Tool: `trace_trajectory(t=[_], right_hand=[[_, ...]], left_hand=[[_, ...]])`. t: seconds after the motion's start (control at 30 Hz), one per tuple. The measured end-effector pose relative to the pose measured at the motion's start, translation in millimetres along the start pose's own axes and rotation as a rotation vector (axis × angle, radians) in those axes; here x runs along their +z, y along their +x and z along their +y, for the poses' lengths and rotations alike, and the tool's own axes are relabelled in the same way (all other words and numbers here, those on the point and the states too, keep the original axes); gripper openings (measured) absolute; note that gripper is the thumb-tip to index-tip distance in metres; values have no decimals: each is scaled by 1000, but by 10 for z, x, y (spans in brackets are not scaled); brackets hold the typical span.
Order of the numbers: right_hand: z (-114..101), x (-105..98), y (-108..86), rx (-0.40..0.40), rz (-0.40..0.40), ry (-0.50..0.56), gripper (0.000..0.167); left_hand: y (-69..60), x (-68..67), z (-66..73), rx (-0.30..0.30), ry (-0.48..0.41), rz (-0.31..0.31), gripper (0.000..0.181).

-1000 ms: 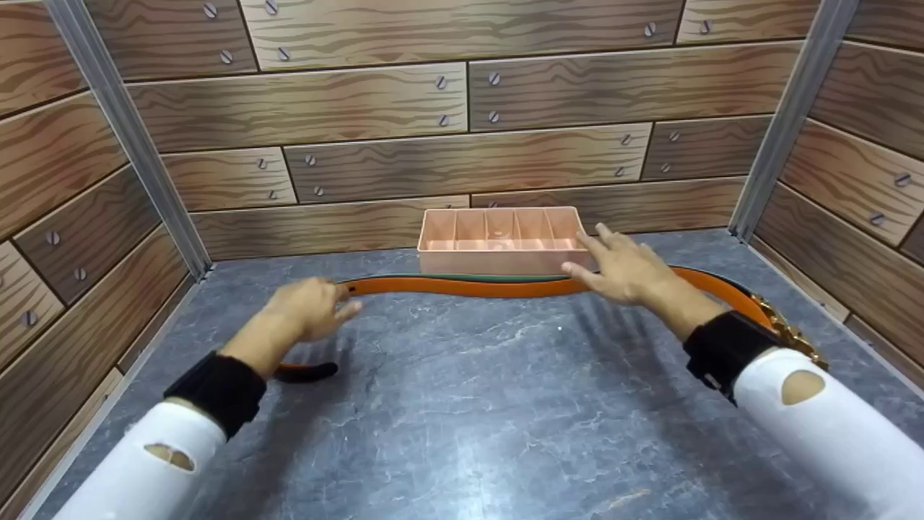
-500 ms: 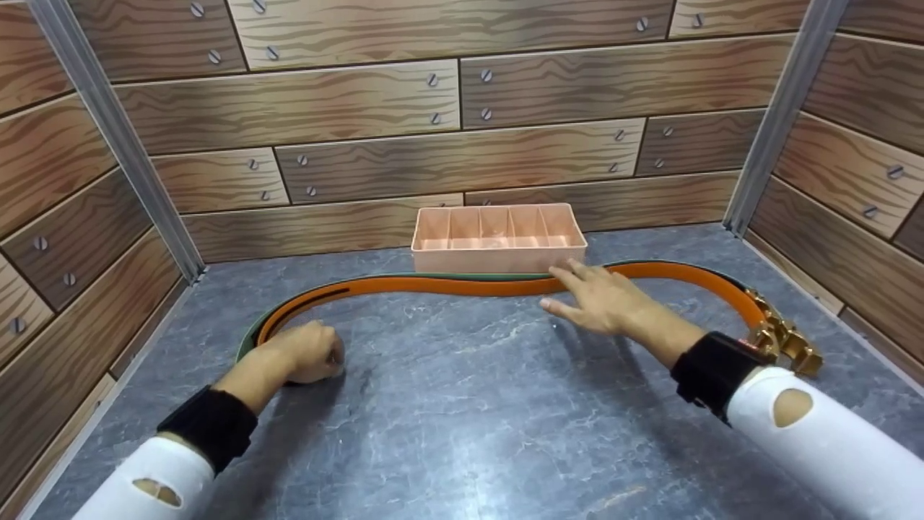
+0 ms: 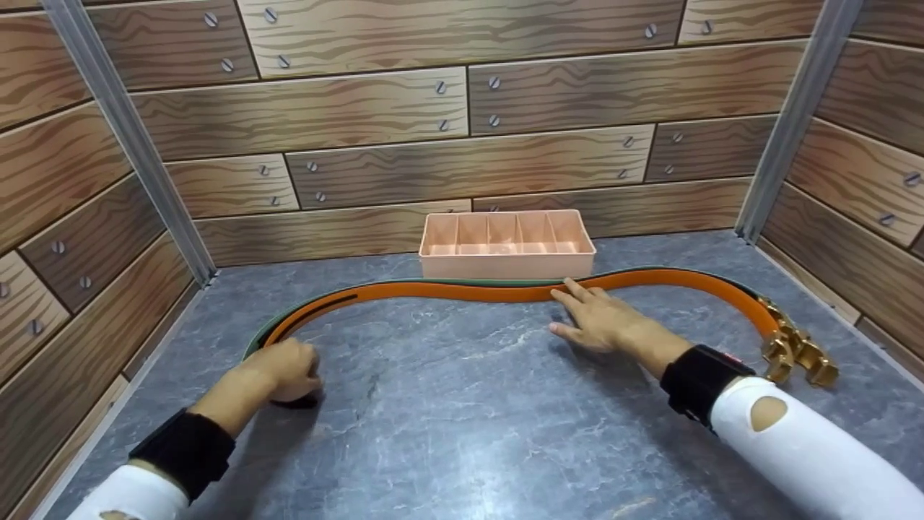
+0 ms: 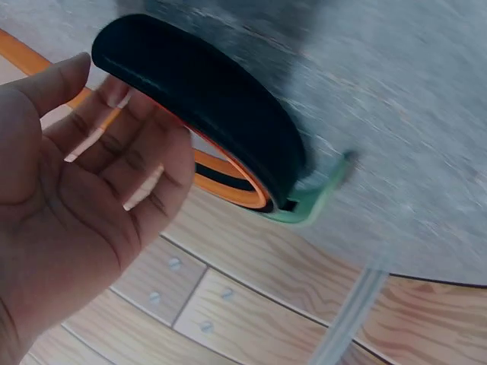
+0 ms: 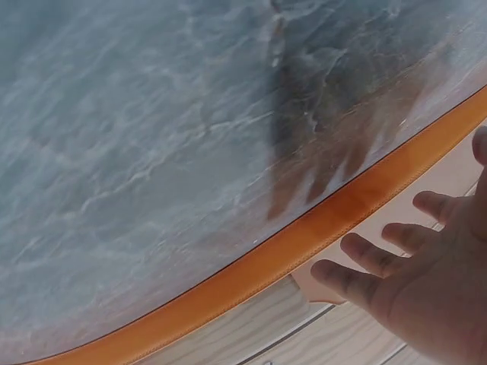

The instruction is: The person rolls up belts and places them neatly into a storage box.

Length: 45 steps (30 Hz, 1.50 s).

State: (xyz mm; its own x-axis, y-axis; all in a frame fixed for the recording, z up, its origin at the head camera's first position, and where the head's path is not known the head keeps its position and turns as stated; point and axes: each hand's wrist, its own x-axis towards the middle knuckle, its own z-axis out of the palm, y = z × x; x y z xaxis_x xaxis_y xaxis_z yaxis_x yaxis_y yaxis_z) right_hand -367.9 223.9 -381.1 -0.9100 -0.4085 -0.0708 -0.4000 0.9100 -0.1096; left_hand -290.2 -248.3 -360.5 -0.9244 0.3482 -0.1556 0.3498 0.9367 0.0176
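The orange belt curves just in front of the pink box. Left of that box, the left hand curls its grip round one belt end; before its right corner, the right hand spreads its fingers apart.

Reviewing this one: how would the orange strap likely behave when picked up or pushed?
The orange strap is probably flexible yet springy, since it runs in smooth curves. The end by the gold-coloured fittings, which look metallic, is likely heavier and may sag when lifted. Standing on its narrow edge, it might flop over if pushed.
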Motion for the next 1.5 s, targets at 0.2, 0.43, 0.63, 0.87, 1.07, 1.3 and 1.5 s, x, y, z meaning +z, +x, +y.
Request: trace_trajectory(t=[0.2,0.43,0.63,0.87,1.07,1.3,1.5], right_hand=[[34,6,59,-7,-20,10,73],[71,49,96,16,-76,28,74],[72,41,114,18,-73,29,73],[56,43,117,19,-72,40,73],[42,23,89,24,-90,46,71],[-83,-25,10,5,-88,46,70],[-291,-11,-111,-74,-56,64,69]], left_hand=[[-86,41,-165,-71,27,89,9],[-177,41,-272,-96,38,45,19],[-212,-50,-361,-54,-21,-99,39],[-209,3,-368,-37,91,-44,17],[-179,43,-261,6,108,53,22],[-74,28,189,144,136,124,41],[-5,95,598,162,225,161,31]])
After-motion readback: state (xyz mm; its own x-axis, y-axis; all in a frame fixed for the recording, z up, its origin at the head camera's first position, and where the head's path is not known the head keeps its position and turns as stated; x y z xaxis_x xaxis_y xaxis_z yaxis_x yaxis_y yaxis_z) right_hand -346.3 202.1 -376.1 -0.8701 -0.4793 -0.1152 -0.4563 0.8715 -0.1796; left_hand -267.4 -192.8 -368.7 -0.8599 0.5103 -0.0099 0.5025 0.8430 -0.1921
